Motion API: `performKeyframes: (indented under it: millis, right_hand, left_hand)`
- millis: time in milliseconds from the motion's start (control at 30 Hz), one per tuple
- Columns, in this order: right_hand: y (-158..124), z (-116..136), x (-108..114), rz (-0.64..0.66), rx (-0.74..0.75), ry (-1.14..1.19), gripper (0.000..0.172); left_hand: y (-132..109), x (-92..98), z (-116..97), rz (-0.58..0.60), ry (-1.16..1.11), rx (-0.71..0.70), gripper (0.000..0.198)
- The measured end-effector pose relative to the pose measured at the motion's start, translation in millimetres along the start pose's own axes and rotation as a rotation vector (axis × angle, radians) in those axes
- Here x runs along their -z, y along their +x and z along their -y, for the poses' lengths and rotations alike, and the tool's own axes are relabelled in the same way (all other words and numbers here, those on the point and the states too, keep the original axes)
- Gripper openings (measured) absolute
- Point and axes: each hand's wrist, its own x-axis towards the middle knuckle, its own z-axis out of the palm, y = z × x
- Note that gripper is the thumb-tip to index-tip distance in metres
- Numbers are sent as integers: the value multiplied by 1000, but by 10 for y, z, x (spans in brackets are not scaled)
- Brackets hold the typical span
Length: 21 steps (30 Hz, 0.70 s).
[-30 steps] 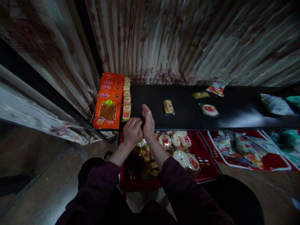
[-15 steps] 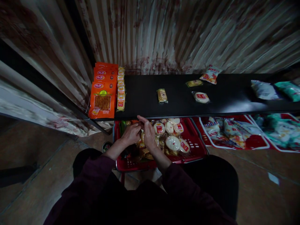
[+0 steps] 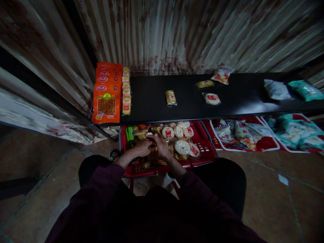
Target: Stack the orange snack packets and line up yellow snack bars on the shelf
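My left hand [image 3: 140,149] and my right hand [image 3: 161,147] are both down inside a red basket [image 3: 209,151] full of wrapped snacks. They rest close together on the small yellow packets at its left. The fingers of both hands curl over the packets, and what they grip is hidden. Round white rice-cracker packs [image 3: 182,147] lie just right of my right hand. Above the basket runs a black shelf [image 3: 152,104]. At its left end stand orange snack bags [image 3: 106,103] and a row of small yellow packets [image 3: 126,98].
Loose on the shelf lie a yellow packet [image 3: 170,97], a round cracker pack [image 3: 212,99], another small packet [image 3: 204,83] and a red-and-white bag [image 3: 222,74]. Pale and green bags [image 3: 291,90] sit at the right. A second red tray [image 3: 268,145] of snacks stands further right. Striped curtains hang behind.
Both hands came down from the shelf edge into the red basket and now rest on the packets. The view has dropped and shifted slightly with them.
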Motion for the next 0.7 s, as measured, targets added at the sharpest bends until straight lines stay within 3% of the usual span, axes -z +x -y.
performKeyframes:
  millis: [100,200,400,567,700]
  right_hand:
    - [-34,-152,5,52,-97,-291,38]
    - [-56,-248,18,71,-131,-405,28]
    - [-112,-187,53,180,-117,-675,35]
    - [-154,-83,57,190,-79,-840,39]
    - [-160,-52,66,232,-149,-933,36]
  left_hand:
    - [-31,-97,-2,79,105,67,34]
    - [-30,-183,6,105,145,85,33]
    - [19,-260,-5,126,227,96,35]
    - [32,-268,-41,142,260,90,32]
    - [36,-239,-71,149,260,99,31]
